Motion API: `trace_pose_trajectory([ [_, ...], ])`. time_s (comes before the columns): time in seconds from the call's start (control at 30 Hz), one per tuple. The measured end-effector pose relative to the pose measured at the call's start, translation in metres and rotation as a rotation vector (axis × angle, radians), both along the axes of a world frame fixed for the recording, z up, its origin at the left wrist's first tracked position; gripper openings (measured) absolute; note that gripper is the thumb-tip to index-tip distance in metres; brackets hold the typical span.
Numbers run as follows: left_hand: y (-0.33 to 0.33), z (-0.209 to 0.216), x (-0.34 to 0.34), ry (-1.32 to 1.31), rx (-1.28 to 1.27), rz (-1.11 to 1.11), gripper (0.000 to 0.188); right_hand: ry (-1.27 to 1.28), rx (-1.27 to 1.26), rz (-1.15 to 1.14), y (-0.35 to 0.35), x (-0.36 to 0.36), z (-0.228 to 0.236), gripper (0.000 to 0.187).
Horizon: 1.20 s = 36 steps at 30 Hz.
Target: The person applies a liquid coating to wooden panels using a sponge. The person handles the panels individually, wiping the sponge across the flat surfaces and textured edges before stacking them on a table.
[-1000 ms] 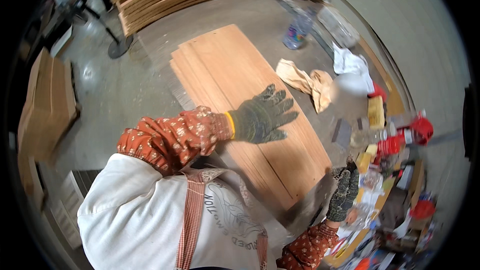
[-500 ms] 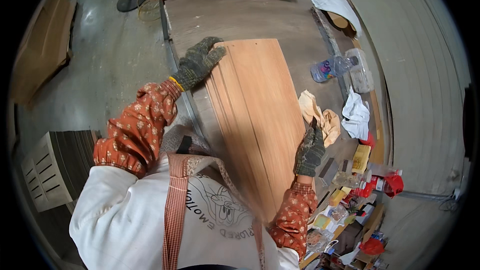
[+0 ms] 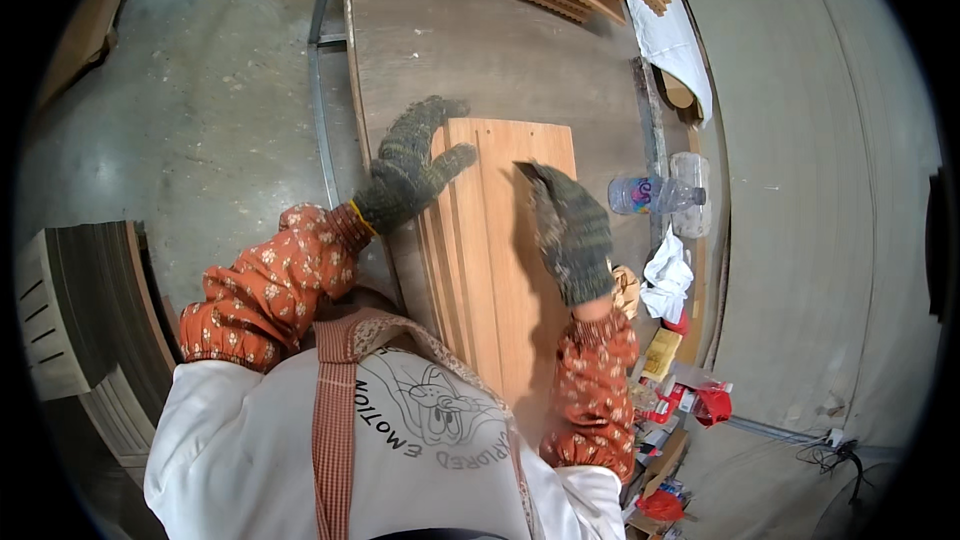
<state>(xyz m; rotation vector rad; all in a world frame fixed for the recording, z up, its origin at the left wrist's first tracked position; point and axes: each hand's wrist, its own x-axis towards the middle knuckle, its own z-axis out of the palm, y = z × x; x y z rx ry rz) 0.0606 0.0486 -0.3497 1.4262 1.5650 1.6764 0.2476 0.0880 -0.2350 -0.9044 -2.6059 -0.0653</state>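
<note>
Curling round the far left corner of the wooden boards (image 3: pixel 505 280), the left hand (image 3: pixel 405 168) has its thumb over the wood, apart from the fingers! Right hand (image 3: pixel 575 235) above the boards, fingers together, pointing forward and leftward; can't tell whether they grip anything. Boards lie on the brown table (image 3: pixel 500 45).

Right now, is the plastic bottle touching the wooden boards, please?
Apart. In the head view, a strip of brownish tabletop shows between the plastic bottle and the right edge of the wooden boards.
</note>
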Motion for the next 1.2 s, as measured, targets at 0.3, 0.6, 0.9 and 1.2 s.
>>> trace_pose_trajectory([
  [0.3, -0.005, 0.0, 0.004, 0.071, 0.15, 0.161, 0.043, -0.258, 0.063, 0.046, 0.031, -0.049, 0.001, 0.021],
  [0.6, -0.006, -0.001, 0.004, 0.079, 0.146, 0.177, 0.042, -0.337, 0.045, 0.006, 0.026, -0.057, 0.008, 0.024],
  [0.9, -0.01, 0.0, 0.005, 0.112, 0.128, 0.173, 0.043, -0.422, 0.008, 0.096, 0.019, -0.051, 0.019, 0.022],
  [1.2, -0.01, -0.001, 0.007, 0.022, 0.132, 0.154, 0.04, -0.294, 0.076, 0.12, 0.026, -0.057, 0.01, 0.02],
])
